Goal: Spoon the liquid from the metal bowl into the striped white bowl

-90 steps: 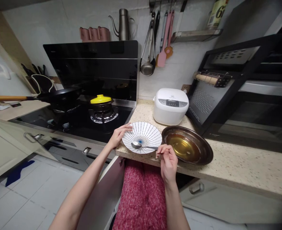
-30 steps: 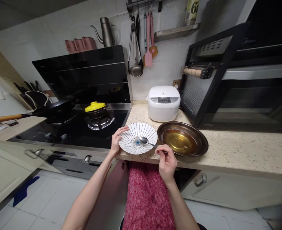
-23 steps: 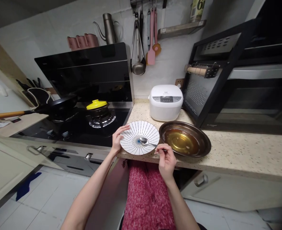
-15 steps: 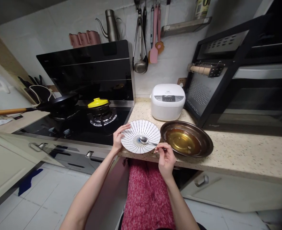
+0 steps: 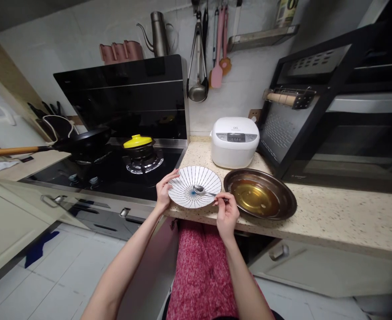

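Note:
A white plate (image 5: pixel 182 195) with dark radiating lines and a blue centre is at the counter's front edge. My left hand (image 5: pixel 164 191) grips its left rim, thumb and fingers closed on it. Between the fingers of my right hand (image 5: pixel 226 213) is the handle of a metal spoon (image 5: pixel 199 190). The spoon's bowl is over the plate's middle; whether it touches the plate I cannot tell. Just right of the plate stands a wide dark metal bowl (image 5: pixel 284 202) with clear yellowish liquid in it.
A white rice cooker (image 5: pixel 235 149) stands behind the bowl. On the left is a black gas stove with a yellow-lidded pot (image 5: pixel 138 142) and a wok (image 5: pixel 86 140) whose wooden handle points left. Utensils, among them a ladle (image 5: pixel 198 92), hang on the wall. A black oven (image 5: pixel 356 146) is at the right.
My right hand and the spoon have shifted slightly left and up over the plate. The plate looks tilted a little flatter. My left hand keeps its grip.

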